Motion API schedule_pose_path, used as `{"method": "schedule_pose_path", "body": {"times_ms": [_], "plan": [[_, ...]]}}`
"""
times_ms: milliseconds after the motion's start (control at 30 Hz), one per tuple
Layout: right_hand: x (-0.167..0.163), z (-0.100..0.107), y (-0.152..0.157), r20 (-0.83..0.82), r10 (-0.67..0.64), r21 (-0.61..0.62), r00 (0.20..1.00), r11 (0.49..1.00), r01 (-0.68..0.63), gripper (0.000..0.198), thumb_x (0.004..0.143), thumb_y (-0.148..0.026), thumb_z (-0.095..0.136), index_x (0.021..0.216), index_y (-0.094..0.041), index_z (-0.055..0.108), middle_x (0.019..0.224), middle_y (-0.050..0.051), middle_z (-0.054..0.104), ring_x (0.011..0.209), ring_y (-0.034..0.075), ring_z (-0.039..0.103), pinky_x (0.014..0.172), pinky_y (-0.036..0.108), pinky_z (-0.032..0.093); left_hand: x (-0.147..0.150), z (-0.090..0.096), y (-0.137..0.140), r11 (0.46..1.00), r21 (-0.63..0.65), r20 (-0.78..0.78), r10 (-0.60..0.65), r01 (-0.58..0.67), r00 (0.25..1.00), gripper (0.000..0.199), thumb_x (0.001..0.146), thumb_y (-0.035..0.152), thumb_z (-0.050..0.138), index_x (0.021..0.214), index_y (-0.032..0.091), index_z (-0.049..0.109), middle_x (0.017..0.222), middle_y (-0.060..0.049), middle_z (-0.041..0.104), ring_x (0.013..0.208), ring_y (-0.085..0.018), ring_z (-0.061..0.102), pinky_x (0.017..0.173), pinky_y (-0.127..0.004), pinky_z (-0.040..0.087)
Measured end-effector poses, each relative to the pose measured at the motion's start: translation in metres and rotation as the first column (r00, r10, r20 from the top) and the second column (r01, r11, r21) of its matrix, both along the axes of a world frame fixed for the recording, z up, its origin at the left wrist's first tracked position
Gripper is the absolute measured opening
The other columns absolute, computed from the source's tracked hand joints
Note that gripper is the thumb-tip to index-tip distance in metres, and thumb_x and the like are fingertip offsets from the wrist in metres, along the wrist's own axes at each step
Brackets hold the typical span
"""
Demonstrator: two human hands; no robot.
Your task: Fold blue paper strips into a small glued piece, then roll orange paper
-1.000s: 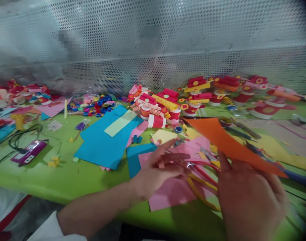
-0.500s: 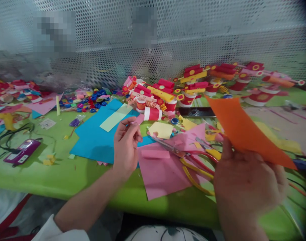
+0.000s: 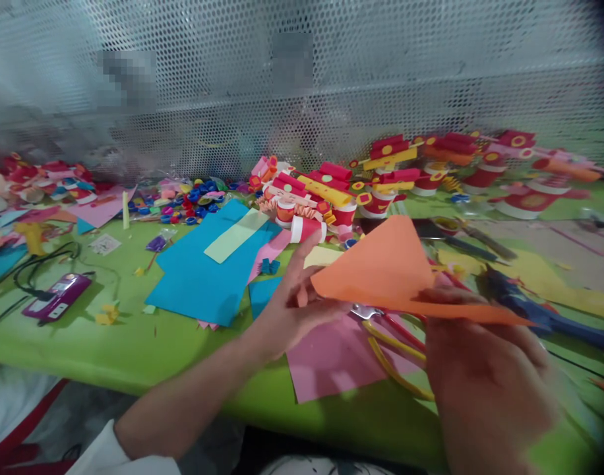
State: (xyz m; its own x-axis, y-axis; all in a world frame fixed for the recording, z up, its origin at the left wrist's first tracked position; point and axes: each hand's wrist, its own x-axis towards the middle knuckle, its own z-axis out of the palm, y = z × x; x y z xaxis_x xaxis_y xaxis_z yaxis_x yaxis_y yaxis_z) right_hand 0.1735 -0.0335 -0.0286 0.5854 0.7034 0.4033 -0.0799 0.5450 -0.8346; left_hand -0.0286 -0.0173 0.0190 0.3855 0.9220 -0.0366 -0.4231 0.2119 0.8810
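Observation:
A sheet of orange paper (image 3: 381,264) is held between my hands above the table, its lower edge bent. My right hand (image 3: 484,376) grips its right part from below. My left hand (image 3: 299,300) has its thumb and fingers at the sheet's left corner. Beneath the sheet lie scissors (image 3: 388,363) with red and yellow handles, on a pink sheet (image 3: 326,369). The scissors' blades are mostly hidden by the orange paper. A red-and-white paper cup (image 3: 308,229) lies on its side just beyond my left hand.
Blue paper sheets (image 3: 198,284) with a pale green strip (image 3: 235,235) lie to the left. Finished-looking red cup crafts (image 3: 388,155) line the mesh wall (image 3: 223,86). A purple device (image 3: 57,297) with cables sits far left. Dark-blue-handled pliers-like tool (image 3: 554,310) lies right.
My left hand has moved right and reached the orange paper's left corner. My right hand has brought the sheet left and lower, tilting it flatter. The pink piece has left my left fingers.

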Motion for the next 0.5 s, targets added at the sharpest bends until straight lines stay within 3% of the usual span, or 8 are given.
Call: {"method": "schedule_pose_path", "body": {"times_ms": [100,200,300,500], "plan": [[-0.0004,0.0001,0.0015,-0.027,0.036,0.032,0.999,0.999,-0.035,0.023,0.067,-0.007,0.062,0.072,-0.022,0.079,0.087,0.009,0.072,0.101,0.03,0.068,0.082,0.047,0.056,-0.0017,0.0002,-0.0013,0.999,0.03,-0.056,-0.033,0.035,0.998,0.082,0.074,0.019,0.083,0.146,0.039,0.051,0.118,-0.005,0.068,0.105,-0.026,0.067,0.091,-0.041,0.054],[-0.0024,0.0026,0.0034,0.005,0.066,0.052,0.998,0.996,-0.066,0.026,0.065,-0.006,0.059,0.071,-0.023,0.078,0.081,0.007,0.069,0.095,0.028,0.067,0.083,0.046,0.054,-0.0035,-0.0025,0.0,0.986,0.165,-0.168,0.026,0.002,0.985,0.057,0.074,0.022,0.084,0.128,0.033,0.067,0.131,-0.007,0.061,0.117,-0.03,0.059,0.09,-0.038,0.053],[-0.003,0.0035,0.0045,0.02,0.091,0.069,0.996,0.993,-0.092,0.027,0.065,-0.006,0.059,0.072,-0.023,0.079,0.081,0.007,0.069,0.092,0.026,0.065,0.082,0.043,0.053,-0.005,-0.0035,0.0015,0.97,0.241,-0.291,0.061,0.012,0.955,0.035,0.077,0.027,0.082,0.111,0.027,0.072,0.119,-0.007,0.063,0.112,-0.027,0.059,0.085,-0.033,0.052],[-0.0025,0.0039,0.001,-0.072,0.128,-0.02,0.989,0.991,-0.13,0.018,0.068,-0.008,0.065,0.075,-0.019,0.078,0.087,0.008,0.071,0.094,0.024,0.066,0.086,0.039,0.054,0.0,-0.0052,0.0016,0.984,0.177,-0.319,0.036,0.022,0.947,0.014,0.079,0.029,0.08,0.088,0.02,0.076,0.093,-0.007,0.072,0.088,-0.023,0.067,0.076,-0.033,0.052]]}}
